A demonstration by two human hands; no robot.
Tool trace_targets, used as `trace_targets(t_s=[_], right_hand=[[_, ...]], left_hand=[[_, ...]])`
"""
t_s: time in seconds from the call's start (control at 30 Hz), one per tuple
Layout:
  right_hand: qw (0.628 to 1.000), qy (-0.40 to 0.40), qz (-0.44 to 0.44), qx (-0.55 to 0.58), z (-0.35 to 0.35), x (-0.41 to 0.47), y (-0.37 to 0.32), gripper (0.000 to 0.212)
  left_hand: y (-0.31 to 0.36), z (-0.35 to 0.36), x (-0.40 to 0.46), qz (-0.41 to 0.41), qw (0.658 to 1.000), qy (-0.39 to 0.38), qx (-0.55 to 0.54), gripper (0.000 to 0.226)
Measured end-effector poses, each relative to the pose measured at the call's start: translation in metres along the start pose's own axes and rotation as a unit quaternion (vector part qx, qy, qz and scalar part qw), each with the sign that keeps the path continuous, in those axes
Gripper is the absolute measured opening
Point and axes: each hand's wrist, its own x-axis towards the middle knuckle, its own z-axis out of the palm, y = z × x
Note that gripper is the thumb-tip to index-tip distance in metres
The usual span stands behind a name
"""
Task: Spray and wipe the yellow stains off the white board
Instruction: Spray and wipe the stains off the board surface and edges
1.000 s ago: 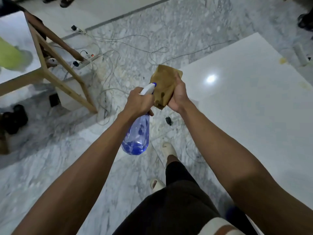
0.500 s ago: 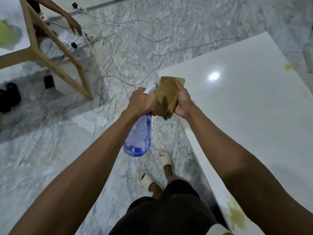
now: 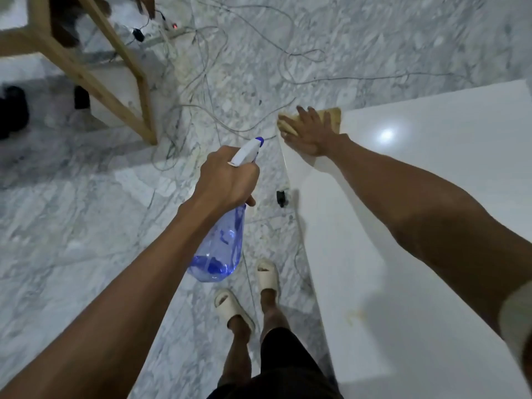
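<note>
The white board (image 3: 426, 214) fills the right side of the head view. My right hand (image 3: 311, 133) lies flat with straight fingers on a brown cloth (image 3: 332, 118), pressing it onto the board's far left corner. My left hand (image 3: 227, 180) grips the neck of a clear blue spray bottle (image 3: 223, 249) with a white and blue nozzle, held over the floor left of the board. A faint yellow stain (image 3: 355, 315) shows on the board near its left edge, close to me.
Marble floor (image 3: 86, 226) with tangled cables (image 3: 207, 90) and a power strip (image 3: 169, 27) lies ahead. Wooden table legs (image 3: 123, 82) stand at the upper left, and another person's hand (image 3: 145, 4) reaches near the strip. My feet in pale slippers (image 3: 247, 292) stand beside the board.
My right hand has carried the cloth away from the bottle's nozzle and laid it flat on the board's corner. The left hand with the bottle has dropped lower and apart.
</note>
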Motion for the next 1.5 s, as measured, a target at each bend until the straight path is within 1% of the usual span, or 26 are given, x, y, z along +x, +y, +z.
trace_targets(t_s=[0.07,0.13,0.23,0.4,0.47,0.57,0.7,0.83,1.03,1.17,1.23,1.3,1.33,1.4,1.47,1.5], right_hand=[[0.996,0.047,-0.021,-0.075,0.032,-0.003,0.001,0.072],[0.994,0.067,-0.034,-0.079,0.039,-0.006,0.004,0.073],[0.99,0.076,-0.076,-0.087,0.036,-0.009,0.009,0.07],[0.984,0.093,-0.122,-0.089,0.041,-0.017,0.017,0.07],[0.979,0.092,-0.145,-0.112,0.047,-0.021,0.024,0.069],[0.973,0.083,-0.173,-0.126,0.057,-0.034,0.027,0.064],[0.973,0.086,-0.177,-0.118,0.067,-0.062,0.025,0.067],[0.973,0.084,-0.179,-0.122,0.079,-0.09,0.023,0.069],[0.97,0.09,-0.185,-0.128,0.103,-0.134,0.027,0.06],[0.971,0.084,-0.181,-0.128,0.119,-0.173,0.029,0.059],[0.973,0.076,-0.177,-0.124,0.132,-0.2,0.03,0.061],[0.974,0.078,-0.171,-0.126,0.149,-0.231,0.03,0.062],[0.975,0.076,-0.168,-0.123,0.158,-0.248,0.03,0.062],[0.978,0.071,-0.161,-0.112,0.175,-0.282,0.029,0.063],[0.98,0.075,-0.151,-0.105,0.195,-0.318,0.029,0.063],[0.98,0.079,-0.147,-0.105,0.203,-0.336,0.027,0.064]], left_hand=[[-0.005,0.002,0.0,-0.016,1.0,0.001,-0.004,0.038],[-0.01,0.005,0.0,-0.025,1.0,0.001,0.004,0.035],[-0.014,0.014,-0.003,-0.036,0.999,0.0,0.029,0.032],[-0.014,0.029,-0.013,-0.042,0.998,-0.005,0.035,0.037],[-0.012,0.033,-0.017,-0.04,0.999,-0.013,0.03,0.037],[-0.01,0.038,-0.026,-0.037,0.999,-0.017,0.023,0.04],[-0.014,0.044,-0.04,-0.027,0.999,-0.027,0.035,0.034],[-0.024,0.048,-0.057,-0.03,0.999,-0.026,0.029,0.043],[-0.038,0.056,-0.091,-0.023,0.999,-0.016,0.018,0.042],[-0.05,0.063,-0.115,-0.018,1.0,-0.008,0.014,0.044],[-0.057,0.07,-0.132,-0.001,0.999,-0.017,0.03,0.037],[-0.065,0.079,-0.153,0.015,0.999,-0.029,0.043,0.02],[-0.07,0.084,-0.164,0.019,0.998,-0.031,0.047,0.016],[-0.085,0.096,-0.187,0.021,0.998,-0.037,0.054,0.018],[-0.101,0.109,-0.214,0.017,0.997,-0.049,0.053,0.028],[-0.109,0.115,-0.228,0.016,0.997,-0.057,0.053,0.029]])
